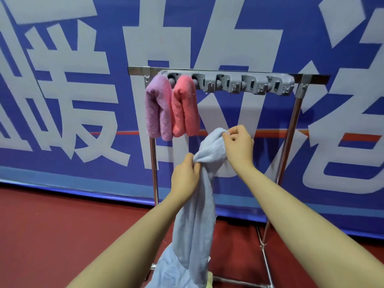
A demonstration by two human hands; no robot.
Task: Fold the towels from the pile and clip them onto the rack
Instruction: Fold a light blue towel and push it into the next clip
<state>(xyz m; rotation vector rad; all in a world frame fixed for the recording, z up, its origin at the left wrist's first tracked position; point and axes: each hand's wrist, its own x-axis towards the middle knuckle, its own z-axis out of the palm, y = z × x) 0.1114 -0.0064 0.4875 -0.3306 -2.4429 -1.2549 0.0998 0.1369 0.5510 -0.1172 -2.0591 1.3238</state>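
Progress is standing at two clipped: purple terry towel (158,109) and pink terry towel (185,107) are hanging from grey plastic clip rack (249,84). Left hand (185,179) and right hand (239,146) are both gripping the bunched pale blue towel (195,215), which is awaiting folding and clipping.

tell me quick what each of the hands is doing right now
Left hand: closed, gripping the bunched middle of the light blue terry towel.
Right hand: closed, pinching the same towel's upper end.

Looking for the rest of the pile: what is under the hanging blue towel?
Below the blue towel, at the bottom edge, a bit of pale yellow cloth peeks out, beside the rack base. The towel covers the rest, so what else lies there cannot be seen.
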